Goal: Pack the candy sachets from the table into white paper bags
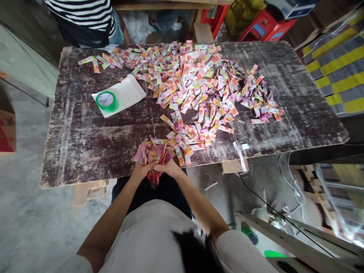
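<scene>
At the table's front edge, my left hand [142, 170] and my right hand [170, 168] are closed together round a bunch of small wrapped packets [152, 152]. The bunch is pink, orange and red, and part of it hangs below my fingers. Just right of my hands begins a large loose pile of similar packets [184, 89], spread over the middle and back of the worn dark table [93, 151]. Left of the pile lies a white plastic sheet [127, 94] with a roll of green tape [106, 101] on it.
Across the table at the back left stands a person in a striped top [82, 15]. Red stools [264, 28] are behind the table. Yellow and grey stacked goods [338, 68] stand at the right. A white strip [240, 155] hangs over the front edge. A black cable crosses the lower right.
</scene>
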A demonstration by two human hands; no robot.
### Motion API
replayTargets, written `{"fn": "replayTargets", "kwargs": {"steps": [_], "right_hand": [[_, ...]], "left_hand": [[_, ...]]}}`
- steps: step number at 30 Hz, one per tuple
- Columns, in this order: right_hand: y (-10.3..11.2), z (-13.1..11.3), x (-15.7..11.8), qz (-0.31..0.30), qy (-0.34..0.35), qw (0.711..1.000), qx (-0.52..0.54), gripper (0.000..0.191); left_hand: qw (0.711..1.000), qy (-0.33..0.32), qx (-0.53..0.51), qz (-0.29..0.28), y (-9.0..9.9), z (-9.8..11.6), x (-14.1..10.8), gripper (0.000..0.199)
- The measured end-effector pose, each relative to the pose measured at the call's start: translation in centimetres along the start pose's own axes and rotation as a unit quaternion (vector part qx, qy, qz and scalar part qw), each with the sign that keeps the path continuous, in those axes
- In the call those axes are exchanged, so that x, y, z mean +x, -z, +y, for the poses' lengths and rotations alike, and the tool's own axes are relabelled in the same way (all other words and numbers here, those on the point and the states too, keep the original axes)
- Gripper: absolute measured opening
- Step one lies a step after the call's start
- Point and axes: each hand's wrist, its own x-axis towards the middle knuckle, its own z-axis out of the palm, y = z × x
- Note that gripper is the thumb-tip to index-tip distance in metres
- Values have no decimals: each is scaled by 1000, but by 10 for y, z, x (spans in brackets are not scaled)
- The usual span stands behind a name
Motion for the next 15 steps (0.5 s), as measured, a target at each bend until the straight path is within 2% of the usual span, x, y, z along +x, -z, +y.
{"fn": "replayTargets", "kwargs": {"steps": [3,7,11,13,15], "right_hand": [[-8,5,2,-35,-16,999,9,58],[-5,12,1,-56,-55,997,12,50],[3,16,-4,-37,-63,997,24,54],[3,20,-6,-35,-83,994,58,53],[1,25,-7,-24,-103,989,108,49]], "left_hand": [[999,-21,38,-17,4,-6,1,69],[983,-45,170,-55,11,-15,4,74],[945,-125,301,-34,16,-16,10,94],[917,-183,355,-15,17,-13,14,106],[893,-214,395,-14,17,-11,18,111]]}}
